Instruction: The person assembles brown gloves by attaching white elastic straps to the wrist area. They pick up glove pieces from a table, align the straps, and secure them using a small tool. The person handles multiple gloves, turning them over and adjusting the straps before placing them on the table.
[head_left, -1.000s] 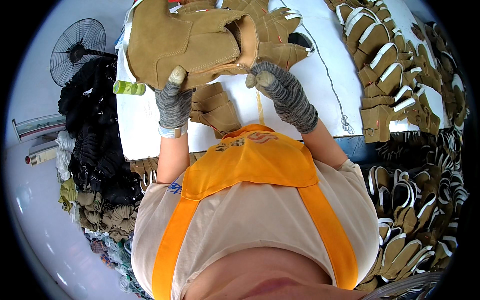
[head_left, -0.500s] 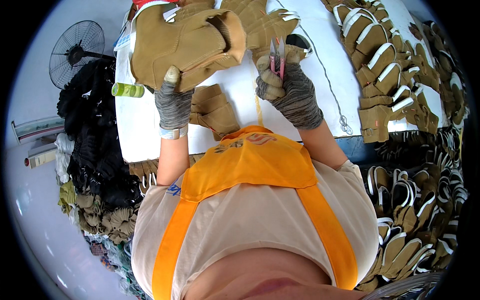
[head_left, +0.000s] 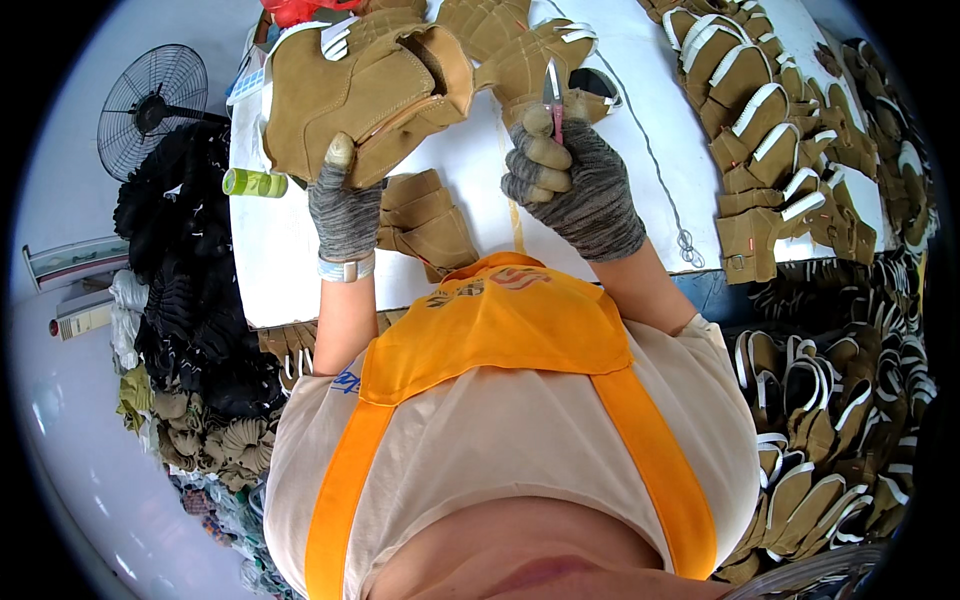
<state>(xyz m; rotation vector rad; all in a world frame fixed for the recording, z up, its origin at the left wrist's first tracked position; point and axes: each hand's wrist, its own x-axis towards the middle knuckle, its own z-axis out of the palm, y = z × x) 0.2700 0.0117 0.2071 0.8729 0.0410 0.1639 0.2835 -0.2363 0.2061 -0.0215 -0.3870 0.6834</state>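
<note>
A tan boot upper (head_left: 345, 100) with a light edge along its bottom is held up at the left, its opening facing right. My left hand (head_left: 345, 205), in a grey knit glove with bare-looking tan fingertips, grips its lower edge with the thumb on the near side. My right hand (head_left: 575, 180), gloved alike, is closed around small thread snips (head_left: 555, 100) with pinkish handles. The blades point up and lie close together, apart from the boot upper. Below the left hand's wrist side, a folded stack of tan pieces (head_left: 425, 220) lies on the white table (head_left: 480, 170).
More tan uppers (head_left: 490, 30) lie at the table's far side, and a long row of them (head_left: 750, 110) runs along the right. A green roll (head_left: 255, 183) sits by the left edge. A thin cord (head_left: 650, 150) crosses the table. A fan (head_left: 152, 110) stands at left.
The snips' blades have gone from spread to nearly together as my right hand turned slightly. The boot upper in my left hand has tilted and shifted a little, its opening turning.
</note>
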